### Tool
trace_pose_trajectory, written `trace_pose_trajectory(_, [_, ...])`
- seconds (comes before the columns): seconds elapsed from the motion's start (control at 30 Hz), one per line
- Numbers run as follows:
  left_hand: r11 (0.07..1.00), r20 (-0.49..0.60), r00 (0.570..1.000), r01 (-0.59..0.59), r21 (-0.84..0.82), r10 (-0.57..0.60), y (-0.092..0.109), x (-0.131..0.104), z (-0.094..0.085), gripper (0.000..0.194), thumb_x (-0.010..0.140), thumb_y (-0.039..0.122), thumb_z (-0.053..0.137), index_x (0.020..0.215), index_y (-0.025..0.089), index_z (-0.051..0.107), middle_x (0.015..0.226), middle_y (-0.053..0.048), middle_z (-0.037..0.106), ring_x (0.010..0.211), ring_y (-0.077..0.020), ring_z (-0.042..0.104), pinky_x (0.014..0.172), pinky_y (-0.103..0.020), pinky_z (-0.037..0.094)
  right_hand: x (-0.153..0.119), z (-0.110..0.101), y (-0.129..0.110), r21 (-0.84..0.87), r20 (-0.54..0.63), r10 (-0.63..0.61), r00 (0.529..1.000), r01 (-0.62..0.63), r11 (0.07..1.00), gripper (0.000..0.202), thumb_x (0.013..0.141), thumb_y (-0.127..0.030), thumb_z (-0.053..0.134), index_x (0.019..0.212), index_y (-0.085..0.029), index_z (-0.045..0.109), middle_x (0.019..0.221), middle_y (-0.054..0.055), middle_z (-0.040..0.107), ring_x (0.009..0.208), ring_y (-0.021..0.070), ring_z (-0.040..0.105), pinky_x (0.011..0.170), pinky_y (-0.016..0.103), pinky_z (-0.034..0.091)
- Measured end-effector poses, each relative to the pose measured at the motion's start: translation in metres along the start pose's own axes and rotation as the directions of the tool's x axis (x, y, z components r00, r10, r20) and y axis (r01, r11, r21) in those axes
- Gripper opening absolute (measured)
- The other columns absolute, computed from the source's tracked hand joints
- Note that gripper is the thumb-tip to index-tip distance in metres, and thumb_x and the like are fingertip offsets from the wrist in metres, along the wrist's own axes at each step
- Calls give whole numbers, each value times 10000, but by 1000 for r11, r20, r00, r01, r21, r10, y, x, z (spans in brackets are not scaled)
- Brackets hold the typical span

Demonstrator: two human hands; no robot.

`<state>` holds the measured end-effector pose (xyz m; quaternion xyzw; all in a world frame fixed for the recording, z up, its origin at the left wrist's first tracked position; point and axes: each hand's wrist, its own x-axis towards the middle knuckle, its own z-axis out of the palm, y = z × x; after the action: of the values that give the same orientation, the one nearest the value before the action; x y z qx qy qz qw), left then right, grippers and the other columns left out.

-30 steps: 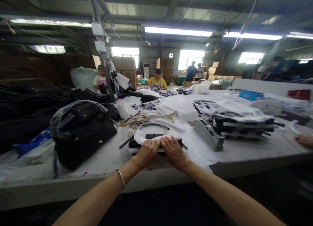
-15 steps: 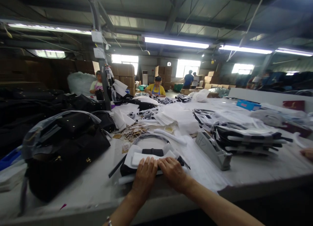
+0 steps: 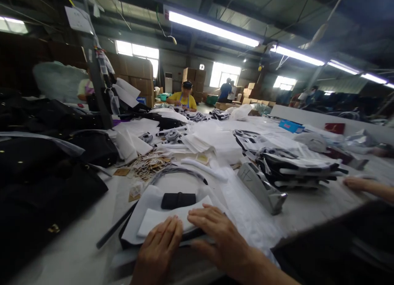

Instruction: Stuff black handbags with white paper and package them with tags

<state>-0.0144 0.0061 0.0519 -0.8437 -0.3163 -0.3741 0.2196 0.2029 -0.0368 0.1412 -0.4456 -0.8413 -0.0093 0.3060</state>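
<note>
A flattened black bag [image 3: 124, 235] lies in front of me with its looped handle [image 3: 181, 170] pointing away. White foam sheeting [image 3: 132, 227] covers most of it, and a black strap piece [image 3: 178, 200] shows in the middle. Across the near part rests a folded white sheet [image 3: 154, 220]. My left hand [image 3: 158, 250] lies on that sheet's near edge, fingers straight and side by side, thumb hidden. Resting on its right part, my right hand [image 3: 220, 233] has its fingers stretched out and the thumb apart.
A grey tape dispenser [image 3: 261, 188] stands to the right, before a stack of wrapped black bags [image 3: 298, 170]. Large black bags [image 3: 46, 194] fill the left. Loose ties [image 3: 150, 164] lie beyond the work. Another person's hand [image 3: 353, 183] is at far right; a person in yellow [image 3: 184, 100] sits opposite.
The view has tilted and come closer to the bag. My hands have moved a little apart, the right one now spread flatter, and the folded white sheet looks wider.
</note>
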Motion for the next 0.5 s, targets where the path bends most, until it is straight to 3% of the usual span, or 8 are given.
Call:
trace_pose_trajectory(0.1, [1000,41,999,-3,22,3,-6,3,-7,434,961,112,351,1276,234,624,1276,-40,675,1153,-206,639,992,-343,457,-4,-32,34,97,-210,216,954,-199,975,247,977,-283,504,1090,-257,721,1077,66,750,1043,232,685,1006,415,498])
trace_pose_trajectory(0.17, [1000,51,999,0,12,-1,-8,4,-10,450,950,95,349,1280,233,622,1279,-33,674,1153,-202,639,991,-337,458,-16,-39,69,164,-254,449,857,-419,893,207,926,-355,584,961,-250,758,977,72,767,940,258,712,874,392,555])
trace_pose_trajectory(0.23, [1000,57,998,12,-7,-12,-8,5,-11,458,949,89,343,1282,237,620,1283,-26,672,1156,-196,637,996,-331,450,-33,-36,106,181,-187,625,758,-599,780,211,868,-408,634,862,-242,765,911,68,767,882,264,714,794,367,557])
trace_pose_trajectory(0.33, [999,66,997,33,-23,-32,-7,6,-12,457,948,91,349,1290,241,613,1290,-25,667,1150,-195,641,1001,-333,445,-55,-19,148,96,-35,715,698,-710,698,173,767,-376,693,818,-224,757,878,59,741,860,252,690,795,355,526])
trace_pose_trajectory(0.4, [999,72,997,42,-23,-40,-6,6,-13,445,951,98,359,1292,234,610,1291,-31,667,1146,-199,643,1000,-338,445,-63,-8,163,58,12,744,668,-743,667,195,696,-337,725,840,-208,746,873,52,722,849,238,674,797,342,508])
trace_pose_trajectory(0.5, [998,72,996,63,-23,-61,-6,9,-14,427,957,92,363,1286,217,605,1280,-37,673,1141,-200,642,1005,-349,433,-64,0,169,57,47,794,606,-795,604,186,690,-342,714,810,-201,730,835,40,713,810,215,656,752,308,476])
